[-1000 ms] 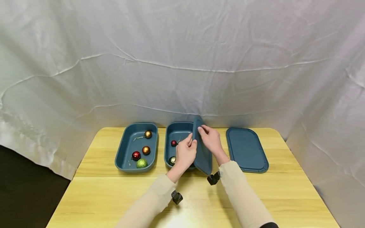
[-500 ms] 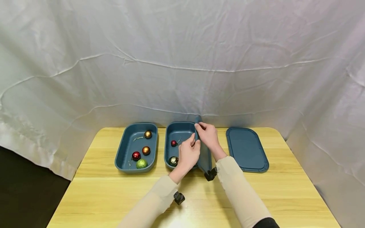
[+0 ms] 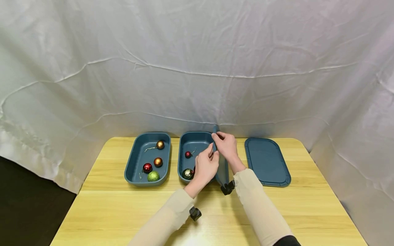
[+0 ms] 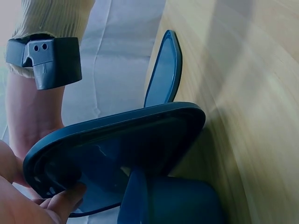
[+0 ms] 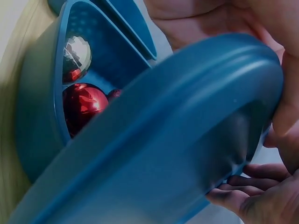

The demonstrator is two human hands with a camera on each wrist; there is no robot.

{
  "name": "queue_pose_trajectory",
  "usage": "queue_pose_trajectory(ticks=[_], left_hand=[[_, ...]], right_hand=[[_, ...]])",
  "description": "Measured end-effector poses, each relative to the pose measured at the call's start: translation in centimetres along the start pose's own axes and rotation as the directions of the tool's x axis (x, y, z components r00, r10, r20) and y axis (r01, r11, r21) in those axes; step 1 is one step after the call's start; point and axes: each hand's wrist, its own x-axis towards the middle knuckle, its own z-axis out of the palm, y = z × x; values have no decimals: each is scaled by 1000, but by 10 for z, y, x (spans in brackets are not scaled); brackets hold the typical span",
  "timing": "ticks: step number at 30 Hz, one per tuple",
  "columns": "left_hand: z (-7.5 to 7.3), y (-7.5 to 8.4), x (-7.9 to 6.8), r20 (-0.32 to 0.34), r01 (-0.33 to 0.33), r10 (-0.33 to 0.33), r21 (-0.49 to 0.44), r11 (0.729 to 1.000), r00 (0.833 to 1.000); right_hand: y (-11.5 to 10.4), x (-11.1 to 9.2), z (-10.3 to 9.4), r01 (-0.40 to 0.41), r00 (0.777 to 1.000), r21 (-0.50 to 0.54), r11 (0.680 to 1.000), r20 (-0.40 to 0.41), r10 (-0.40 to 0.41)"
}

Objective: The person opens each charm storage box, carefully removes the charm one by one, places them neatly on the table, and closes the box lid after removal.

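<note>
- Compared with one second ago, the upright lid point(image 3: 222, 171) shows less of its face to the head view, and the left hand point(image 3: 207, 165) has moved a little rightward.
- By this, the green shiny ornament point(image 3: 187, 174) in the middle container point(image 3: 192, 141) shows more fully; its opening seems less covered.
- The left hand pinches the lid's edge, with a fingertip on its inner face; the right hand point(image 3: 227, 147) pinches the upper part between thumb and fingers.
- The lid stands tilted along the container's right side; whether it touches the rim or the table point(image 3: 123, 218), one cannot tell.
- The right wrist view shows a red ball point(image 5: 84, 105) inside, near the lid's edge.
- On the right, a strip of wood lies before the flat lid point(image 3: 267, 160).
- On the left, only a narrow gap parts the left container point(image 3: 143, 155).
- The cloth point(image 3: 197, 95) hangs just behind; toward the person, more wood extends.
</note>
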Motion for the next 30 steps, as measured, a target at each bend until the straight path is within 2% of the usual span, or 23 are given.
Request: queue_pose_trajectory(ticks=[5,14,17,18,20,24,25,26,29,30], left_hand=[[2,0,-2,51,5,-3,-39,999,999],[8,-8,-7,137,17,-15,-16,1000,990],[10,-10,-10,161,5,-3,-14,1000,987],[13,-18,-8,165,-33,36,-18,999,986],[15,-20,-9,193,-49,52,-16,999,980],[19,-22,-12,276,-42,48,-28,999,960],[18,-15,-15,305,-5,11,-21,1000,952],[19,-16,-15,330,1,5,-19,1000,944],[23,-18,-17,406,-15,13,1,1000,914],[26,-24,-17,429,-51,39,17,999,903]], right_hand=[[1,0,-3,-15,1000,13,1000,-6,15],[5,1,-13,-25,998,27,999,-54,27],[5,1,-18,-36,996,32,999,-75,38],[5,1,-20,-41,996,25,999,-81,43],[6,0,-26,-44,995,8,999,-93,45],[7,-1,-37,-53,992,-22,998,-120,50],[7,-2,-39,-57,990,-22,998,-128,54],[8,-2,-41,-65,989,-21,998,-133,62],[11,-4,-47,-93,984,-5,996,-155,91],[12,-4,-48,-99,981,-4,995,-169,96]])
